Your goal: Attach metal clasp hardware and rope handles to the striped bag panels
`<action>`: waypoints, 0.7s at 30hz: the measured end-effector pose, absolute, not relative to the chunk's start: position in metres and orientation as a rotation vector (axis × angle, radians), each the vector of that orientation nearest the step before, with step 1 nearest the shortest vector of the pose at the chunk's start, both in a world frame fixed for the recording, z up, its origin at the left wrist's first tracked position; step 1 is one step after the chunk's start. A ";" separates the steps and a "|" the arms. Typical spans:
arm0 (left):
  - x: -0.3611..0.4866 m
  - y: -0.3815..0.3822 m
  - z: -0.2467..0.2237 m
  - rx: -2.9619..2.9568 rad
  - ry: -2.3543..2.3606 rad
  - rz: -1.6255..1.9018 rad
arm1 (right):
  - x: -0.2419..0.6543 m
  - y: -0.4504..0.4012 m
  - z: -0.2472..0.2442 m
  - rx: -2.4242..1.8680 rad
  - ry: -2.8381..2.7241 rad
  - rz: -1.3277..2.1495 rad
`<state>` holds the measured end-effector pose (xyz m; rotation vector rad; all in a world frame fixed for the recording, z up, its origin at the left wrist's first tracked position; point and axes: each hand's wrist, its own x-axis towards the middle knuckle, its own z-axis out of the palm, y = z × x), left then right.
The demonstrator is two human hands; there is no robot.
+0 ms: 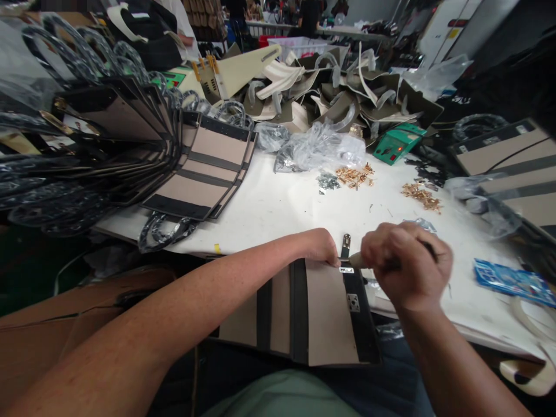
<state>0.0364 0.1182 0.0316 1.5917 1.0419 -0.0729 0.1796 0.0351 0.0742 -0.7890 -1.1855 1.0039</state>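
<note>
A beige panel with black bands (pixel 328 313) lies over the table's front edge and my lap. At its upper edge a black tab with a gold metal fitting (pixel 346 240) sticks up, and small silver plates (pixel 353 302) sit on the black border. My left hand (pixel 322 246) is closed beside the tab, its fingertips at the panel's edge; what they pinch is hidden. My right hand (pixel 408 260) is wrapped round a tool with a tapered pale end (pixel 356 260), which points left at the tab's base. The rest of the tool is mostly hidden in the fist.
Stacked black-and-beige panels with wrapped handles (pixel 208 165) stand at the left. Behind are a pile of pale pieces (pixel 299 87), plastic bags (pixel 321 145) and a green device (pixel 398 143). Gold parts (pixel 354 175) and a blue packet (pixel 512 282) lie on the white table (pixel 278 202).
</note>
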 end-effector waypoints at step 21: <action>0.038 0.118 0.031 1.545 1.095 -0.048 | 0.189 0.035 0.067 -0.865 -1.108 0.972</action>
